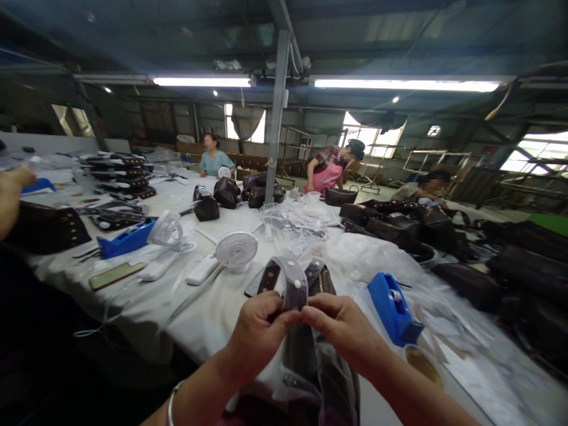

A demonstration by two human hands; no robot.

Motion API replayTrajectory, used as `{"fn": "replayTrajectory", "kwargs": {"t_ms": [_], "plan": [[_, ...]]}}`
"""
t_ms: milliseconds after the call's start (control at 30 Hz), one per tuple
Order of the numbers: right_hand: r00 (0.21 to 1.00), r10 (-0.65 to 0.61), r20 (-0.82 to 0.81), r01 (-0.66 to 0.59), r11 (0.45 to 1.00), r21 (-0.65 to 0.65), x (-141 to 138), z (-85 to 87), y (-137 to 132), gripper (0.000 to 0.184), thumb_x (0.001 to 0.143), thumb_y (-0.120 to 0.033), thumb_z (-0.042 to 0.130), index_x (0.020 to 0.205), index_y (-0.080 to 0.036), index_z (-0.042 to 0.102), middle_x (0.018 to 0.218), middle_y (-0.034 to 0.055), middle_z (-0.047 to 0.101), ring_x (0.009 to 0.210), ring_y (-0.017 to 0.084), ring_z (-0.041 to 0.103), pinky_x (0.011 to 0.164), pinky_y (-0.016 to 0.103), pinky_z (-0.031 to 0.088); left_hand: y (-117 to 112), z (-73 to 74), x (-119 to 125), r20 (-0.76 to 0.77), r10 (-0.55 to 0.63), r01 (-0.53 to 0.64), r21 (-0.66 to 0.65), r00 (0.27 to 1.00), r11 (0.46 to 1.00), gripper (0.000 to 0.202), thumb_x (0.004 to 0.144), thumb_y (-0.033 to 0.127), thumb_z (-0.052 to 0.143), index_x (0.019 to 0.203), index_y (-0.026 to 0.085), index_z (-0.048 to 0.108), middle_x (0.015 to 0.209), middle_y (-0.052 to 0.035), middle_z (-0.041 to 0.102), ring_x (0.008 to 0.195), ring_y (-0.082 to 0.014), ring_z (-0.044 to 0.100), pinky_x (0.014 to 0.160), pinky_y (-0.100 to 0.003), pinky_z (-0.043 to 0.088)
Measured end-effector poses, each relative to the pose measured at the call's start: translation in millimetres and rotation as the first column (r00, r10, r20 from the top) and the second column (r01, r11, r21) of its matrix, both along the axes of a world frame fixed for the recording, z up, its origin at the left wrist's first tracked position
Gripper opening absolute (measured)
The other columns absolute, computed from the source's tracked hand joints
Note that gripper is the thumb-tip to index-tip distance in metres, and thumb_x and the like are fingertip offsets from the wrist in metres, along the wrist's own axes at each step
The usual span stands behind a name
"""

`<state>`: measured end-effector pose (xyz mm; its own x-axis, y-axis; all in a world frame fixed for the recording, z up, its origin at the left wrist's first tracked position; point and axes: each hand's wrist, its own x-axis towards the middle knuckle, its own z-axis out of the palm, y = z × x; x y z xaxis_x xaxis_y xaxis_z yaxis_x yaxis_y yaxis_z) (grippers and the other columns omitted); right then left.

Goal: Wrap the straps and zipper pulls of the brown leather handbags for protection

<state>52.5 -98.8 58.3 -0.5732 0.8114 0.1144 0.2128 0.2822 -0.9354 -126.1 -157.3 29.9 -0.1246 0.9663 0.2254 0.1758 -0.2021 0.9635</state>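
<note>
A dark leather bag strap [290, 278] with pale round studs arches up in front of me, wrapped in a thin clear film. My left hand [257, 334] pinches the strap from the left, thumb on top. My right hand [341, 328] pinches it from the right, fingertips meeting the left thumb at the strap's near side. The rest of the dark bag [310, 367] hangs down between my forearms at the table's near edge. Both hands are closed on the strap.
A white-covered table [208, 307] holds two small white fans [236, 249], blue tape dispensers [393, 307] [126, 238], crumpled clear plastic bags [297, 222] and many dark bags [399, 228]. Three other people work at the far side. A metal post [276, 118] rises mid-table.
</note>
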Motion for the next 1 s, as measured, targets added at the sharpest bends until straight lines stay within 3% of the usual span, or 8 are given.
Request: {"fn": "replayTrajectory", "kwargs": {"t_ms": [133,267,367,433,567,700,867,1000], "plan": [[0.974,-0.107,-0.2,0.029,0.933,-0.36,-14.2,-0.7,-6.6,0.025,0.068,-0.038,0.08,0.068,-0.014,0.071,0.061,-0.0011,0.062,0.06,0.012,0.052,0.062,0.026,0.043,-2.2,-8.8,9.0,-0.333,0.134,-0.022,0.319,0.933,0.948,0.019,0.089,0.029,0.064,0.073,0.021,0.071,0.071,-0.0057,0.063,0.066,-0.0181,0.059,0.064,-0.029,0.046],[0.949,-0.134,-0.285,0.029,0.937,-0.347,-16.8,-6.3,-10.8,0.021,0.066,-0.032,0.08,0.065,-0.015,0.068,0.061,-0.002,0.059,0.061,0.012,0.051,0.064,0.025,0.042,-3.7,-14.0,10.1,-0.328,0.157,-0.014,0.399,0.931,0.917,0.015,0.089,0.026,0.063,0.084,0.019,0.075,0.077,-0.0077,0.065,0.072,-0.0191,0.061,0.068,-0.029,0.047],[0.969,-0.057,-0.239,0.042,0.997,-0.066,-10.8,-8.3,-11.0,0.012,0.073,-0.025,0.075,0.068,-0.016,0.07,0.068,0.0,0.061,0.067,0.013,0.054,0.065,0.025,0.042,-7.5,-11.1,3.1,-0.03,-0.119,0.123,0.2,0.992,0.972,0.02,0.085,0.036,0.07,0.089,0.017,0.075,0.07,-0.0041,0.062,0.065,-0.0148,0.057,0.062,-0.025,0.045],[0.986,0.032,-0.163,0.005,0.975,0.221,-7.2,-8.9,-9.5,0.009,0.079,-0.022,0.072,0.071,-0.017,0.072,0.069,0.0003,0.058,0.066,0.013,0.053,0.062,0.024,0.04,-9.0,-10.3,-2.7,0.363,-0.285,0.298,0.02,0.887,0.954,0.034,0.077,0.047,0.077,0.085,0.015,0.073,0.058,0.0025,0.051,0.048,-0.0064,0.042,0.048,-0.018,0.035],[0.981,0.192,0.01,-0.153,0.749,0.644,-6.1,-11.7,-4.2,0.016,0.091,-0.02,0.059,0.081,-0.016,0.07,0.07,0.0021,0.056,0.063,0.012,0.051,0.057,0.024,0.037,-7.2,-13.7,-6.6,0.814,-0.193,0.458,-0.099,0.548,0.884,0.037,0.066,0.043,0.087,0.076,0.012,0.069,0.059,0.0067,0.046,0.039,0.0024,0.02,0.04,-0.013,0.02],[0.975,0.169,0.143,-0.213,0.547,0.809,-5.0,-13.0,-1.0,0.025,0.095,-0.016,0.049,0.077,-0.015,0.066,0.07,0.0035,0.057,0.063,0.013,0.048,0.059,0.026,0.036,-6.4,-10.6,-1.6,0.8,-0.105,0.376,-0.159,0.591,0.913,0.026,0.07,0.033,0.085,0.072,0.013,0.068,0.056,0.0066,0.047,0.036,0.0021,0.022,0.038,-0.014,0.018],[0.957,0.288,-0.04,-0.264,0.918,0.296,-0.2,-2.3,-1.7,0.02,0.086,-0.033,0.067,0.094,-0.016,0.072,0.089,0.0063,0.063,0.081,0.017,0.058,0.072,0.027,0.045,-15.6,-1.0,1.6,0.311,-0.099,0.105,0.0,0.945,0.995,0.015,0.082,0.03,0.074,0.085,0.015,0.077,0.07,-0.0032,0.065,0.057,-0.0097,0.055,0.057,-0.02,0.046],[0.951,0.12,-0.285,-0.21,0.927,-0.31,-7.4,-0.5,-7.9,0.031,0.072,-0.043,0.079,0.082,-0.014,0.074,0.071,0.0019,0.064,0.072,0.016,0.058,0.073,0.028,0.046,-21.1,-9.7,8.4,-0.114,-0.023,0.051,0.253,0.993,0.966,0.017,0.089,0.02,0.063,0.095,0.021,0.079,0.082,-0.0068,0.07,0.076,-0.0182,0.064,0.073,-0.027,0.05]]}}
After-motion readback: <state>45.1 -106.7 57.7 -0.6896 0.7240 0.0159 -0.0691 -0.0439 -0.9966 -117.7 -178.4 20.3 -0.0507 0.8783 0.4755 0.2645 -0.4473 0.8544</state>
